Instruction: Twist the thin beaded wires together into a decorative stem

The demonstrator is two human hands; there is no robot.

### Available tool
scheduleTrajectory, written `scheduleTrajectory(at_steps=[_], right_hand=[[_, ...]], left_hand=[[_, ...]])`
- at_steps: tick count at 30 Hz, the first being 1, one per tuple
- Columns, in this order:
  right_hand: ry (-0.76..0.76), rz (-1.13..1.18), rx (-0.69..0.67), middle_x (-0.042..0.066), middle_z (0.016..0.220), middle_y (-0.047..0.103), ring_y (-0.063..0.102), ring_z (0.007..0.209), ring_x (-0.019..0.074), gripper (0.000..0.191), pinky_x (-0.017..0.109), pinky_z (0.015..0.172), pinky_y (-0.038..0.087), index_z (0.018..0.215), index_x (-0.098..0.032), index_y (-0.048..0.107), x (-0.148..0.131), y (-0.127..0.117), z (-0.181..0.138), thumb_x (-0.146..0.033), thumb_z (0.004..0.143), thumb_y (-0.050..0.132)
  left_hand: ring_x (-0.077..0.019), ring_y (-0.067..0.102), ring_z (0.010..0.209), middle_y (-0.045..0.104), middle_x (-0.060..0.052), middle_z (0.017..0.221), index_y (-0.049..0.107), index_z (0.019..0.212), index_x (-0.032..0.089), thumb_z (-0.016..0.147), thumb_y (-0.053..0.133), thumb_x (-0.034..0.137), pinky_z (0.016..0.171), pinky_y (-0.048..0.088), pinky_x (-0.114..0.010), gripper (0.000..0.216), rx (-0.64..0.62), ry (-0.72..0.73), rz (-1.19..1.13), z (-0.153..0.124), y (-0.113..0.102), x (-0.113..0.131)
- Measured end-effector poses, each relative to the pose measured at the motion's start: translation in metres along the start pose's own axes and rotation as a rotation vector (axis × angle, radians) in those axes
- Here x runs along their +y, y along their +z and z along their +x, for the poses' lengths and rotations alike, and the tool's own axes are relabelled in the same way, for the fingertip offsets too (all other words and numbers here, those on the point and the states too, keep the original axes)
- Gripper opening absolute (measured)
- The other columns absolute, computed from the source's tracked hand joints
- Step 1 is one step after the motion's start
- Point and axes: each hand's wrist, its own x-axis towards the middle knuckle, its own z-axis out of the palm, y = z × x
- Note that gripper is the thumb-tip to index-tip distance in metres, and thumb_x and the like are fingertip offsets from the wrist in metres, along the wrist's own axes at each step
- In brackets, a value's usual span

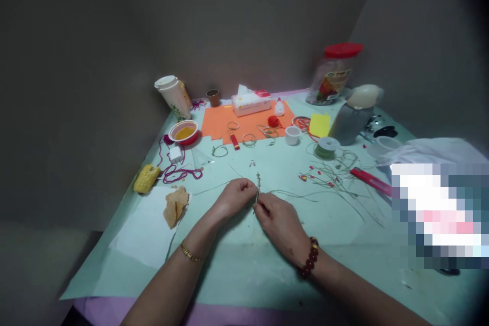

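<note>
At the middle of the table my left hand [236,198] and my right hand [281,221] meet, both closed in a pinch. Between their fingertips is a thin green cord [259,181], whose knotted upper part sticks up away from me. Loose strands run out to the left and to the right of the hands. The exact grip of the fingertips is too small to make out. Just beyond the cord lie small pale bits [252,163]. Several finished-looking cord loops, among them a green ring [220,151], lie farther back.
Cut green cords [336,183], a cord spool [326,147] and a red cutter [370,182] lie right. A dark bottle [350,119] and a red-lidded jar [332,76] stand behind. Left are a red bowl [193,137], corn [146,179] and purple cord [183,175]; orange paper [214,119] lies at the back.
</note>
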Motion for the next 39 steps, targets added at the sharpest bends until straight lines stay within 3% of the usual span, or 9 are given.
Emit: scheduleTrajectory(at_steps=[6, 11, 15, 18, 20, 25, 31, 39], right_hand=[[0.002, -0.031, -0.020, 0.000, 0.066, 0.053, 0.041, 0.058, 0.0122, 0.019, 0.026, 0.057, 0.025, 0.065, -0.019, 0.047, 0.001, -0.004, 0.001, -0.018, 0.084, 0.045], [0.036, 0.082, 0.009, 0.001, 0.070, 0.056, 0.047, 0.062, 0.0126, 0.016, 0.025, 0.059, 0.032, 0.065, -0.019, 0.049, -0.001, -0.009, 0.002, -0.018, 0.081, 0.047], [0.267, 0.378, -0.021, -0.001, 0.066, 0.058, 0.049, 0.054, 0.0110, 0.004, 0.023, 0.050, 0.036, 0.072, -0.019, 0.054, -0.008, -0.018, 0.004, -0.022, 0.075, 0.054], [0.458, 0.595, -0.097, -0.005, 0.062, 0.055, 0.044, 0.039, 0.0086, 0.012, 0.021, 0.036, 0.033, 0.084, -0.021, 0.053, -0.014, -0.022, 0.005, -0.029, 0.075, 0.054], [0.506, 0.671, -0.135, -0.007, 0.060, 0.054, 0.042, 0.035, 0.0079, 0.014, 0.021, 0.032, 0.033, 0.086, -0.021, 0.051, -0.016, -0.023, 0.005, -0.030, 0.075, 0.054], [0.525, 0.746, -0.189, -0.003, 0.066, 0.062, 0.042, 0.036, 0.0075, 0.016, 0.020, 0.031, 0.032, 0.083, -0.021, 0.047, -0.014, -0.015, 0.007, -0.033, 0.076, 0.055], [0.420, 0.572, -0.099, -0.005, 0.046, 0.050, 0.039, 0.041, 0.0075, 0.015, 0.020, 0.042, 0.031, 0.067, -0.019, 0.050, -0.006, -0.014, 0.009, -0.029, 0.077, 0.053], [0.327, 0.496, -0.035, -0.007, 0.049, 0.042, 0.037, 0.048, 0.0096, 0.019, 0.022, 0.049, 0.029, 0.065, -0.020, 0.048, -0.004, -0.011, 0.007, -0.031, 0.080, 0.050]], left_hand=[[-0.0055, 0.025, 0.046, 0.034, 0.007, 0.052, 0.049, 0.066, 0.017, 0.072, 0.056, 0.035, 0.045, 0.018, -0.022, 0.020, -0.056, -0.127, -0.105, -0.004, -0.002, 0.011], [-0.0054, 0.028, 0.048, 0.038, 0.006, 0.053, 0.048, 0.064, 0.016, 0.070, 0.058, 0.033, 0.047, 0.021, -0.022, 0.020, -0.030, -0.073, -0.075, -0.003, -0.001, 0.010], [-0.0055, 0.027, 0.048, 0.035, 0.007, 0.051, 0.048, 0.064, 0.016, 0.071, 0.057, 0.033, 0.048, 0.019, -0.022, 0.020, -0.042, -0.072, -0.081, -0.001, -0.001, 0.008], [-0.0056, 0.026, 0.048, 0.034, 0.007, 0.051, 0.046, 0.062, 0.016, 0.070, 0.057, 0.033, 0.048, 0.018, -0.022, 0.022, -0.042, -0.064, -0.111, -0.001, 0.000, 0.007], [-0.0057, 0.027, 0.049, 0.036, 0.007, 0.051, 0.046, 0.062, 0.016, 0.070, 0.058, 0.033, 0.048, 0.019, -0.022, 0.022, -0.048, -0.049, -0.138, -0.002, 0.000, 0.006], [-0.0065, 0.033, 0.050, 0.044, 0.004, 0.053, 0.051, 0.065, 0.015, 0.072, 0.057, 0.033, 0.050, 0.022, -0.023, 0.020, -0.088, -0.044, -0.171, -0.003, 0.000, 0.008], [-0.0059, 0.025, 0.047, 0.033, 0.007, 0.051, 0.047, 0.064, 0.017, 0.072, 0.057, 0.034, 0.048, 0.018, -0.023, 0.022, -0.097, -0.068, -0.158, -0.005, -0.003, 0.011], [-0.0066, 0.029, 0.053, 0.038, 0.005, 0.057, 0.048, 0.062, 0.015, 0.069, 0.055, 0.028, 0.051, 0.022, -0.022, 0.016, 0.021, -0.011, -0.095, -0.001, 0.002, -0.002]])
